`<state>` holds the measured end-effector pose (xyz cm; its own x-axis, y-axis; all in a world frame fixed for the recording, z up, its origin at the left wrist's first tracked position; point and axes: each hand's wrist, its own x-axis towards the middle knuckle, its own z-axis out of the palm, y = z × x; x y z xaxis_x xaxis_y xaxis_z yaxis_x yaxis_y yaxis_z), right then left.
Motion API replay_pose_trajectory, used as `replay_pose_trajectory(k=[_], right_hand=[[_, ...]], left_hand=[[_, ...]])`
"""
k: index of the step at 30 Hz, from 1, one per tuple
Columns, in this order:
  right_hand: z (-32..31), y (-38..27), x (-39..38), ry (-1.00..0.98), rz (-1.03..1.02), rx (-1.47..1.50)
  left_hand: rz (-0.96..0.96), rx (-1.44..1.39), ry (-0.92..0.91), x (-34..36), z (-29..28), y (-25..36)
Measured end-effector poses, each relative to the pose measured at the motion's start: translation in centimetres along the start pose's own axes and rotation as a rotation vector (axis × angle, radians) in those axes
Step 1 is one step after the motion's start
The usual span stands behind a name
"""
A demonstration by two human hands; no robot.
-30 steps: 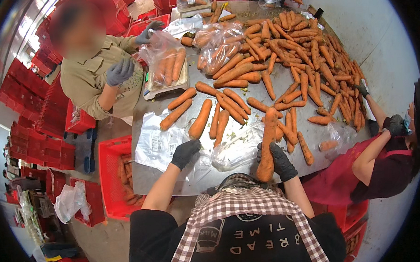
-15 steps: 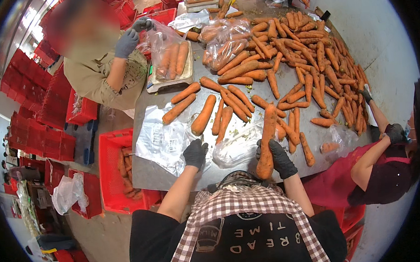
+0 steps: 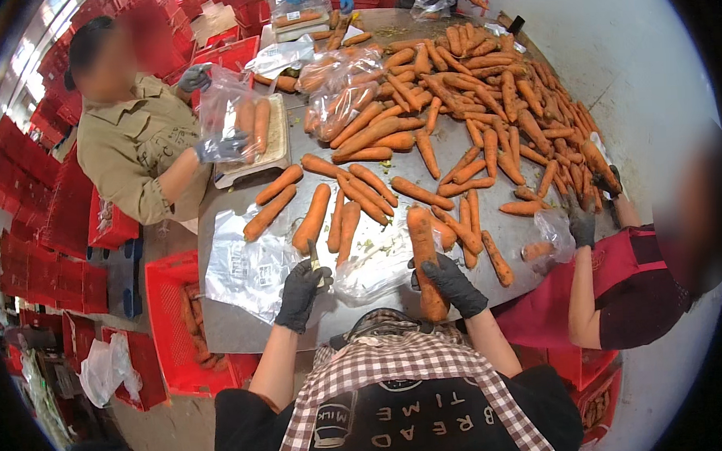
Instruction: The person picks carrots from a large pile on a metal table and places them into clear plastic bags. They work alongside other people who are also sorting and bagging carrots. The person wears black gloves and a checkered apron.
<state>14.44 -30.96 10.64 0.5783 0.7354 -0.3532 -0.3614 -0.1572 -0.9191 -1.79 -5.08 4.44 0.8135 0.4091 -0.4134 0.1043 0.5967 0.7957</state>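
My right hand (image 3: 452,286), in a dark glove, is closed round a big thick carrot (image 3: 423,247) held upright over the table's near edge. In my gloved left hand (image 3: 301,292) is a small knife (image 3: 314,258), its narrow blade pointing away from me; the fingers hide part of the handle. Several loose carrots (image 3: 312,218) lie just beyond both hands. Left of my left hand, flat clear plastic bags (image 3: 246,263) are spread on the metal table. Another crumpled clear bag (image 3: 371,277) lies between my hands.
A large carrot heap (image 3: 492,83) covers the table's far right. At far left, a co-worker (image 3: 143,130) handles a bag of carrots (image 3: 239,118) on a scale (image 3: 273,145). Another co-worker (image 3: 613,287) reaches in at right. A red crate (image 3: 167,314) stands by the table's left edge.
My left hand has turned up, bringing the knife into clearer view. The left co-worker's hand has dropped to the bag on the scale. The right co-worker's hands have reached onto the heap.
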Motion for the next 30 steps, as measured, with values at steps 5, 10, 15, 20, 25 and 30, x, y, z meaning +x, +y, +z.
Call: replay_pose_trajectory(k=[5, 10, 15, 20, 25, 30], right_hand=[[0.8, -1.0, -0.2, -0.074, -0.006, -0.073], [1.4, -2.1, -1.1, -0.077, 0.021, -0.075], [1.1, -2.0, -1.6, -0.086, 0.029, -0.048], [0.9, -2.0, -1.8, -0.086, 0.045, -0.043], [0.8, -1.9, -2.1, -0.104, 0.025, -0.013], [0.7, -2.1, -2.1, -0.12, 0.018, -0.011]], left_hand=[[0.107, -0.219, -0.306, -1.9, 5.2, 4.3], [0.141, -0.13, -0.292, -1.9, 11.1, 7.2], [0.786, 0.735, -0.117, -1.4, 13.3, 6.9], [1.327, 1.435, 0.056, -0.6, 14.0, 6.5], [1.428, 1.472, 0.083, 0.0, 14.5, 6.4], [1.398, 1.502, 0.03, 0.2, 14.2, 6.3]])
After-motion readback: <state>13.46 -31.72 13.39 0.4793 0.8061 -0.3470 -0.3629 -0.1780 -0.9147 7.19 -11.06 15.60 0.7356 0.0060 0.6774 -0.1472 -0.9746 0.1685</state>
